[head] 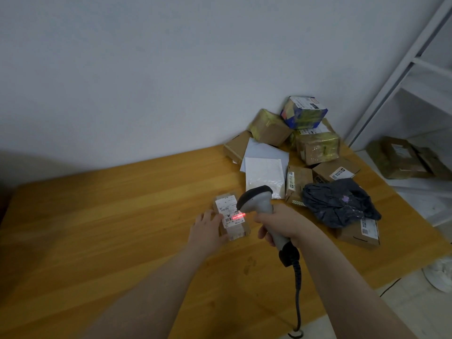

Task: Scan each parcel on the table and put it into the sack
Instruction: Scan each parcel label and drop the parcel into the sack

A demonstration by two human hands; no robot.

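Note:
A small brown parcel (232, 216) with a white label lies on the wooden table (97, 216). My left hand (208, 231) rests against the parcel's left side with fingers on the label. My right hand (281, 226) grips the handle of a grey barcode scanner (256, 199), whose head points at the label. A red scan line glows on the label's barcode. A pile of parcels (293, 143) sits at the table's far right corner. No sack is visible.
In the pile are brown boxes, a blue box (303, 112), white mailers (265, 172) and a dark plastic bag parcel (340, 201). A white shelf unit (415, 94) holding brown packages stands to the right. The scanner's cable (297, 289) hangs over the table's near edge.

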